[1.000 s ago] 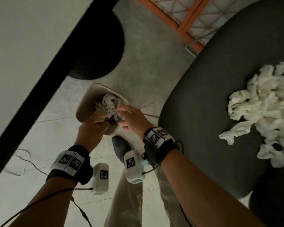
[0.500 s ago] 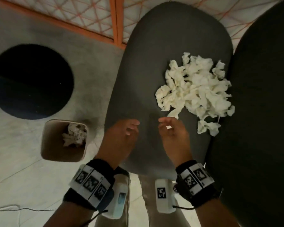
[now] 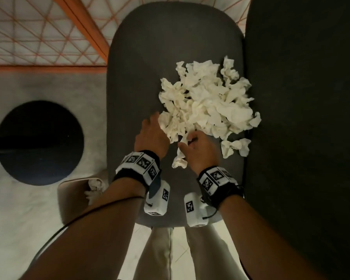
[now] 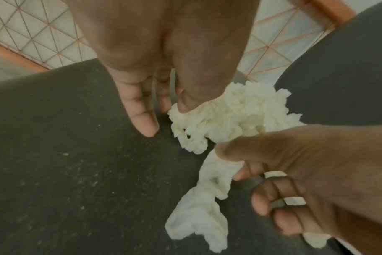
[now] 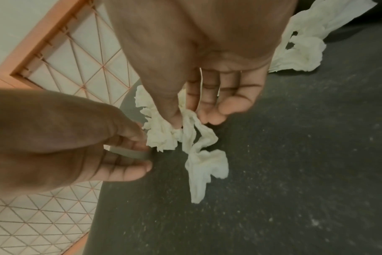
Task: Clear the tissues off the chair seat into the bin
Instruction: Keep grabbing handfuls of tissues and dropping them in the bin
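Here, my right hand (image 3: 198,150) pinches a trailing tissue (image 4: 204,195) between thumb and fingertips, while my left hand (image 3: 152,136), fingers nearly straight, presses into the near edge of the tissue pile (image 3: 208,102) on the dark chair seat (image 3: 150,57). To do this well, I judge I should cup both hands under a full clump. The bin (image 3: 73,197) sits on the floor to my left, so stragglers could drop on the way.

Hidden and cut-off parts at the chair seat

The bin (image 3: 73,195), at 8 o'clock from the chair seat (image 3: 170,47), is half covered by the left forearm, and the tissue inside it is blurred. The left hand (image 3: 152,136) hides its own fingertips under the tissue pile (image 3: 206,104). The second dark chair (image 3: 303,118) at 3 o'clock is cut by the picture edge.
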The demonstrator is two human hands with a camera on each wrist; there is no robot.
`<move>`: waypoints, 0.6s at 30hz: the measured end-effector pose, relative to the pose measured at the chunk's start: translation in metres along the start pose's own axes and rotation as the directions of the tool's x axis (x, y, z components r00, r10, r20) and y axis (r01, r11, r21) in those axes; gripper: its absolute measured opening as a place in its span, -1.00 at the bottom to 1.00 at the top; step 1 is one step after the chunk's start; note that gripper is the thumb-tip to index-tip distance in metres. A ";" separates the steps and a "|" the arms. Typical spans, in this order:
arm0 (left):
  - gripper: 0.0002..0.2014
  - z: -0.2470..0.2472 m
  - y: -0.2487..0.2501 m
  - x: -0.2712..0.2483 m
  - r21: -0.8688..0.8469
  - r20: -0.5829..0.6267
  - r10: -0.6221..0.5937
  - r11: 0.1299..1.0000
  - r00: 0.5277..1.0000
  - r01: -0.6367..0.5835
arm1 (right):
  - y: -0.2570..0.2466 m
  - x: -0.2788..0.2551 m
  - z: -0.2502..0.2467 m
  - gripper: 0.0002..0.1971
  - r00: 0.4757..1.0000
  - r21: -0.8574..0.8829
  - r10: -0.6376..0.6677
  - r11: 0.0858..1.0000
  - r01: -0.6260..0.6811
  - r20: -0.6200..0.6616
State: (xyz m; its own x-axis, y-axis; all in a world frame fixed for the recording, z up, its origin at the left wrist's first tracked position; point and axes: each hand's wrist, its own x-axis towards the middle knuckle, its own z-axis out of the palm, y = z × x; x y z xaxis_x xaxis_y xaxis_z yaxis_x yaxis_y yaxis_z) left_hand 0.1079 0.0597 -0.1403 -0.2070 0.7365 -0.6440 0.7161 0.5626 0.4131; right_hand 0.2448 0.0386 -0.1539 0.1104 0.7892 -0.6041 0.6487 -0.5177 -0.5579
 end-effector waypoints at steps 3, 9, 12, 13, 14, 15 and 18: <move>-0.57 0.004 -0.001 0.008 0.057 -0.024 -0.034 0.998 0.999 0.036 | 0.004 0.004 -0.008 -0.92 0.998 -0.008 -0.024 1.000 0.025 0.057; -0.77 0.001 -0.002 0.002 -0.009 -0.058 -0.126 0.992 0.990 0.125 | 0.018 -0.005 -0.038 -0.88 0.998 0.204 0.049 0.977 -0.056 0.038; -0.85 -0.005 0.001 -0.015 -0.160 -0.123 -0.181 0.974 0.976 0.161 | 0.022 -0.009 -0.046 -0.74 0.991 0.304 0.131 0.943 -0.137 0.038; -0.87 -0.007 0.001 -0.022 -0.229 -0.140 -0.200 0.959 0.970 0.164 | 0.021 -0.011 -0.047 -0.69 0.990 0.321 0.138 0.936 -0.142 0.037; -0.88 -0.009 -0.001 -0.029 -0.289 -0.163 -0.196 0.946 0.967 0.143 | 0.019 -0.011 -0.047 -0.65 0.992 0.320 0.126 0.939 -0.129 0.031; -0.89 -0.011 -0.002 -0.036 -0.328 -0.190 -0.181 0.938 0.965 0.111 | 0.015 -0.012 -0.048 -0.64 0.994 0.304 0.105 0.946 -0.107 0.025; -0.83 -0.013 -0.009 -0.053 -0.412 -0.246 -0.121 0.911 0.962 0.009 | 0.000 -0.011 -0.046 -0.75 1.000 0.240 0.001 0.971 -0.005 0.018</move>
State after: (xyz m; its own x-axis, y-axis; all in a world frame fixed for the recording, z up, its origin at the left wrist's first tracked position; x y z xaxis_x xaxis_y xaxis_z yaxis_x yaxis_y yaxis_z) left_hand 0.1033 0.0201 -0.1012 -0.4495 0.7329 -0.5107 0.3763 0.6739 0.6358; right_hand 0.2785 0.0448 -0.1208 0.0977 0.7829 -0.6145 0.4485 -0.5858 -0.6750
